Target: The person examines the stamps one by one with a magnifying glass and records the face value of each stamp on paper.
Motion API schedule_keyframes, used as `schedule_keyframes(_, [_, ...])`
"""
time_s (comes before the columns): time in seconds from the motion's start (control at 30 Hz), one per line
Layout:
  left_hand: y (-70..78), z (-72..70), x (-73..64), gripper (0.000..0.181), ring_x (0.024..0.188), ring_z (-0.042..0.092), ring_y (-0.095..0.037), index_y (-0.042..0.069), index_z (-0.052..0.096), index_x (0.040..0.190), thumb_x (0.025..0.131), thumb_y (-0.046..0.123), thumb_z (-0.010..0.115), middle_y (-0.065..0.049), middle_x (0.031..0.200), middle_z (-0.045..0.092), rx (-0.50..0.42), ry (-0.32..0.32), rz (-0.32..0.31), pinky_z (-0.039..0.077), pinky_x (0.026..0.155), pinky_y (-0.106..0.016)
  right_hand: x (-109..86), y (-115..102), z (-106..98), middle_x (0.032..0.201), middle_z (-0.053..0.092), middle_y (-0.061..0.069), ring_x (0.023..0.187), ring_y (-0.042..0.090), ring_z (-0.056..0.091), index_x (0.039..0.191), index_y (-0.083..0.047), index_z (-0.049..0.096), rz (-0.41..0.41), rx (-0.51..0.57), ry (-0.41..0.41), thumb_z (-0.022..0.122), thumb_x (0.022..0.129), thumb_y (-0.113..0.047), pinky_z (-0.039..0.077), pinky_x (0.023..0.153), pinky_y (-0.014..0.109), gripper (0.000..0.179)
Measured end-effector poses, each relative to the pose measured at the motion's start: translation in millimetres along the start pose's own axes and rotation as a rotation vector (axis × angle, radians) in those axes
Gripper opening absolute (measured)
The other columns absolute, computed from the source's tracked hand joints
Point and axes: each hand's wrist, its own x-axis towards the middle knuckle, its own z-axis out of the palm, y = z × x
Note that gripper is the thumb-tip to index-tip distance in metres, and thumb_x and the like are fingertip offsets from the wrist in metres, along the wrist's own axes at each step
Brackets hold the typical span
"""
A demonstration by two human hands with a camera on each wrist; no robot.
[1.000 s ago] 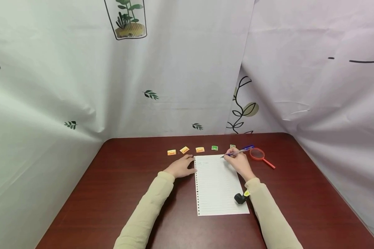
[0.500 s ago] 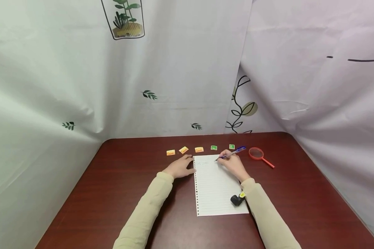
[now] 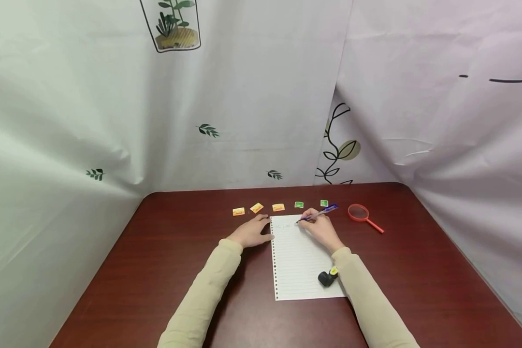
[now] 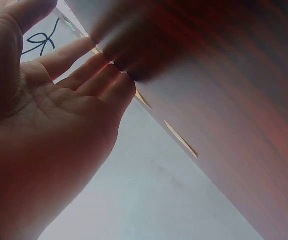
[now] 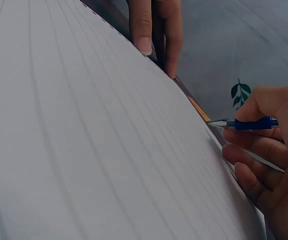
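My right hand pinches a blue pen between thumb and fingers, its tip at the upper part of a lined sheet of paper. Faint writing shows near the sheet's top left. In the right wrist view the pen points left, and the other fingers of the right hand curl below it by the paper. My left hand rests at the punched left edge, thumb and fingertips touching it. The left wrist view shows the left hand palm side, its fingers relaxed and spread.
Behind the sheet lie several small cards in a row: orange ones on the left, green ones on the right. A red magnifying glass is at the right. The wrist camera overlaps the sheet's lower right. Printed cloth hangs behind the brown table.
My right hand has moved left across the top of the paper with the pen, uncovering the right green card. The left hand stays at the paper's edge.
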Motion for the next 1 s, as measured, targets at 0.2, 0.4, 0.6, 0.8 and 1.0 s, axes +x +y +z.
schedule_keyframes(0.2, [0.4,-1.4,0.0,0.066,0.143,0.041,-0.030,0.005,0.044,0.152,0.099,0.039,0.064,-0.015,0.160,0.033,0.000,-0.006,0.002,0.039,0.111,-0.045,0.2,0.0,1.6,0.089,0.069,0.004,0.082,0.020,0.056,0.094,-0.012,0.065,0.007,0.004,0.002,0.074,0.087,-0.015,0.043,0.077,0.034,0.012])
schedule_keyframes(0.4, [0.9,-2.0,-0.2,0.065,0.142,0.042,-0.031,0.004,0.044,0.152,0.099,0.038,0.063,-0.015,0.160,0.034,-0.003,0.002,0.010,0.040,0.111,-0.045,0.3,-0.8,1.1,0.089,0.068,0.003,0.082,0.019,0.056,0.093,-0.013,0.065,0.002,-0.019,-0.017,0.073,0.087,-0.016,0.043,0.077,0.033,0.011])
schedule_keyframes(0.6, [2.0,-2.5,-0.9,0.065,0.142,0.042,-0.031,0.004,0.045,0.151,0.099,0.038,0.064,-0.015,0.160,0.034,-0.009,0.005,0.004,0.040,0.110,-0.045,0.2,-1.1,0.4,0.081,0.064,0.000,0.078,0.019,0.052,0.087,-0.015,0.062,-0.005,-0.037,-0.034,0.072,0.085,-0.016,0.039,0.073,0.034,0.010])
schedule_keyframes(0.8, [1.5,-1.8,-0.4,0.066,0.142,0.042,-0.031,0.005,0.044,0.152,0.099,0.038,0.064,-0.015,0.160,0.033,-0.006,0.001,0.001,0.041,0.110,-0.045,-0.4,1.0,0.7,0.079,0.063,0.000,0.074,0.017,0.050,0.092,-0.012,0.064,-0.002,-0.011,-0.026,0.070,0.087,-0.014,0.038,0.069,0.031,0.008])
schedule_keyframes(1.0, [1.5,-1.3,-0.1,0.066,0.142,0.041,-0.030,0.004,0.044,0.152,0.099,0.038,0.064,-0.015,0.160,0.033,-0.019,0.004,0.000,0.041,0.110,-0.044,-0.8,1.8,0.0,0.074,0.059,0.001,0.070,0.017,0.048,0.093,-0.010,0.063,-0.005,0.006,-0.026,0.068,0.087,-0.015,0.037,0.066,0.031,0.009])
